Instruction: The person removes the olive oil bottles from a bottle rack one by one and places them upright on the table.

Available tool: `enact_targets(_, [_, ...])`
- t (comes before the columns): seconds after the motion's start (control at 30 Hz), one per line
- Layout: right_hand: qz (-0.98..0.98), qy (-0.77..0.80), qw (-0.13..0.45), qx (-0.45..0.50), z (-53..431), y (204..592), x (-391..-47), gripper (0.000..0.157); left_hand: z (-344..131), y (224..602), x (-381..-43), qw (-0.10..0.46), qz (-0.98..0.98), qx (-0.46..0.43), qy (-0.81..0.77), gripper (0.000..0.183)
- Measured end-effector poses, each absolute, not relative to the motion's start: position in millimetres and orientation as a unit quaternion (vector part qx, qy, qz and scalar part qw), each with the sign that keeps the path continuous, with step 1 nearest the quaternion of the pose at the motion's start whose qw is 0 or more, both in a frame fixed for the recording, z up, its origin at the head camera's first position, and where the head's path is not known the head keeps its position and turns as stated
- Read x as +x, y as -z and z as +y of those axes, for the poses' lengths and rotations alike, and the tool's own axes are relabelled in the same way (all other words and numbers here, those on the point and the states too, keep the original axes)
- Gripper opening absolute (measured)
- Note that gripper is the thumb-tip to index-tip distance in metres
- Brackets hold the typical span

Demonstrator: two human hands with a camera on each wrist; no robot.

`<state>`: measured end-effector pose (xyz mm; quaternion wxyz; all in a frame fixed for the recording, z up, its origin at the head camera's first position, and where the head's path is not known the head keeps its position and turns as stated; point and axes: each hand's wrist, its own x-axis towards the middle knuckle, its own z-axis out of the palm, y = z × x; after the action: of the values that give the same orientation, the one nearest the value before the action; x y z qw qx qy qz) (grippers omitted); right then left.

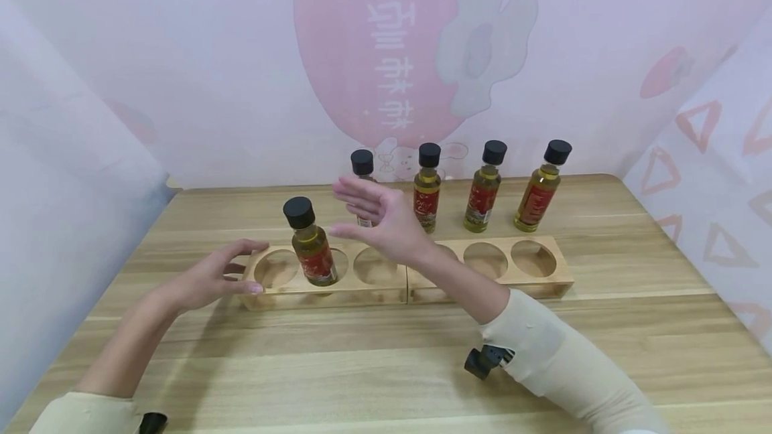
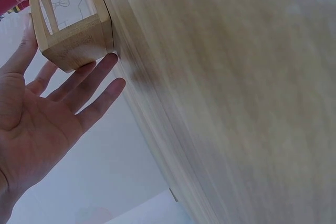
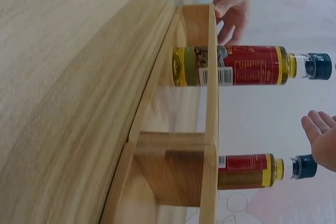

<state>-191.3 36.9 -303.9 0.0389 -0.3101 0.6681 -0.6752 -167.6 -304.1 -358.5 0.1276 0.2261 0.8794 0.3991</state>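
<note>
An olive oil bottle (image 1: pixel 316 256) with a black cap and red label stands in the second hole of the left wooden rack (image 1: pixel 362 295). At that rack's left end, my left hand (image 1: pixel 208 278) touches the corners with thumb and fingertips; in the left wrist view the fingers (image 2: pixel 86 85) are spread and fairly straight. My right hand (image 1: pixel 392 220) is raised above the rack, to the right of this bottle. Its fingers are extended and hold nothing. Behind it, another oil bottle (image 1: pixel 362 163) is partly hidden.
A second wooden rack (image 1: pixel 561 280) adjoins the first on the right, its visible holes bare. Several oil bottles, among them one in the middle (image 1: pixel 482 196) and one at the far right (image 1: pixel 537 199), stand behind the racks. A printed backdrop (image 1: pixel 241 86) rises along the table's rear edge.
</note>
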Motion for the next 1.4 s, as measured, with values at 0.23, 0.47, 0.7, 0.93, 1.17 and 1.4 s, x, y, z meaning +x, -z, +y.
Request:
enact_targets(0.23, [0.668, 0.674, 0.055, -0.311, 28, 304, -189, 0.074, -303, 358, -168, 0.126, 0.880, 0.226, -0.398, 0.071])
enact_targets(0.47, [0.668, 0.671, 0.069, -0.315, 21, 305, -187, 0.070, -303, 358, -168, 0.128, 0.879, 0.225, -0.399, 0.070])
enact_targets(0.7, [0.653, 0.678, 0.077, -0.328, 15, 307, -188, 0.072, -304, 360, -168, 0.130, 0.874, 0.230, -0.408, 0.068])
enact_targets(0.93, [0.661, 0.671, 0.070, -0.329, 8, 306, -190, 0.069, -305, 360, -169, 0.128, 0.875, 0.227, -0.407, 0.069])
enact_targets(1.17, [0.671, 0.666, 0.070, -0.319, 3, 305, -192, 0.062, -304, 358, -169, 0.129, 0.877, 0.223, -0.406, 0.068])
enact_targets(1.4, [0.678, 0.660, 0.064, -0.317, 1, 305, -192, 0.059, -303, 357, -168, 0.131, 0.876, 0.225, -0.406, 0.068])
